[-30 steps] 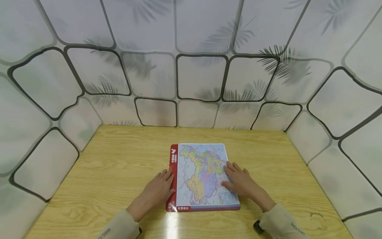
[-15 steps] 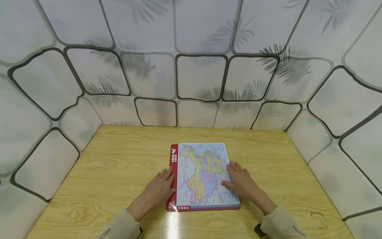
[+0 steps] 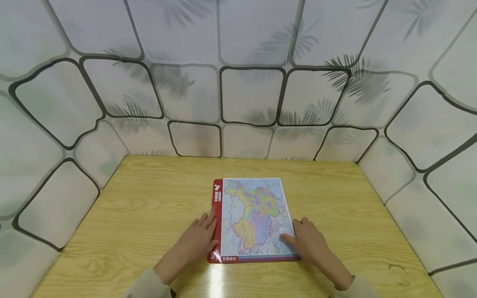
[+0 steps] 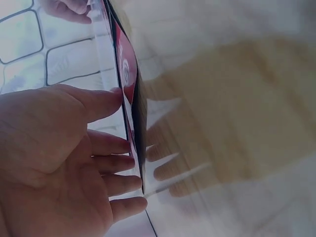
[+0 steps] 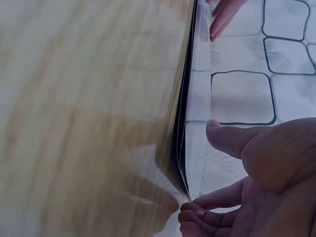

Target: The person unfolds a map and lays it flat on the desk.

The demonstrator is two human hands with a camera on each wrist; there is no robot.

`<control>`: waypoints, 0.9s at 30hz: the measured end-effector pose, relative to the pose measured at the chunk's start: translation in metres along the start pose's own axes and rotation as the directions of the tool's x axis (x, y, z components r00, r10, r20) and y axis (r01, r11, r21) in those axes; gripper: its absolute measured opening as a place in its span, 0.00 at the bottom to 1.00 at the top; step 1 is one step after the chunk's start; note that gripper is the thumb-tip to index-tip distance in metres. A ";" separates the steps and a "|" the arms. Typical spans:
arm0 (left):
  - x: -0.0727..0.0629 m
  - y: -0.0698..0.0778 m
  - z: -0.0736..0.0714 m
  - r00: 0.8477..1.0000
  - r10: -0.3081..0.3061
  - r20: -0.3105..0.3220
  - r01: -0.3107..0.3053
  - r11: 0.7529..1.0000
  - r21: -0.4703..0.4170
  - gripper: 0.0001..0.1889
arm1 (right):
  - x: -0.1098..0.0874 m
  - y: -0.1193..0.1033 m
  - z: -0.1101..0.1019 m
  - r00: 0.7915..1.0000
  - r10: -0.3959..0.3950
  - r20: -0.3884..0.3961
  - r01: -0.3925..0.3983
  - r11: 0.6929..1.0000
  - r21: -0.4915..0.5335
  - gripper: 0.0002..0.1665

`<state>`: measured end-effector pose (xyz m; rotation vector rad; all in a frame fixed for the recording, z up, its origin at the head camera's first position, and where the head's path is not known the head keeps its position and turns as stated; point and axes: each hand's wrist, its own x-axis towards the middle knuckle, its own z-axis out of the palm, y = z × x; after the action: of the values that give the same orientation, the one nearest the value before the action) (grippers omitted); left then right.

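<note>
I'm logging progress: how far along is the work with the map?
Done, it seems: the map lies face up on the table. In hand: the left hand touches its red strip; the right hand is at the opposite edge. Left, perhaps: letting go, since both hands are at the map.

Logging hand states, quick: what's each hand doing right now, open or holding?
Left hand: open, touching the map along its red side.
Right hand: at the map's opposite edge; whether it grips cannot be told.
</note>
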<state>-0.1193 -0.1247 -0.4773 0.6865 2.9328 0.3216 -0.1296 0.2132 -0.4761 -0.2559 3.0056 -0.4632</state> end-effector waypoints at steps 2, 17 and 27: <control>-0.005 0.000 0.001 1.000 0.010 0.006 -0.010 1.000 -0.006 0.34 | -0.006 -0.002 -0.001 0.999 0.027 0.019 -0.027 1.000 0.015 0.35; -0.029 0.006 0.008 0.999 0.043 -0.011 -0.043 0.999 -0.020 0.34 | -0.028 -0.007 0.002 0.998 0.063 -0.001 -0.063 0.996 0.056 0.29; -0.032 0.010 0.009 0.999 0.033 -0.020 -0.033 0.999 -0.025 0.33 | -0.027 -0.005 0.004 0.996 0.085 -0.040 -0.080 0.991 0.106 0.24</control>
<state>-0.0856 -0.1288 -0.4820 0.7334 2.9337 0.3697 -0.1015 0.2124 -0.4766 -0.1139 3.0087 -0.6234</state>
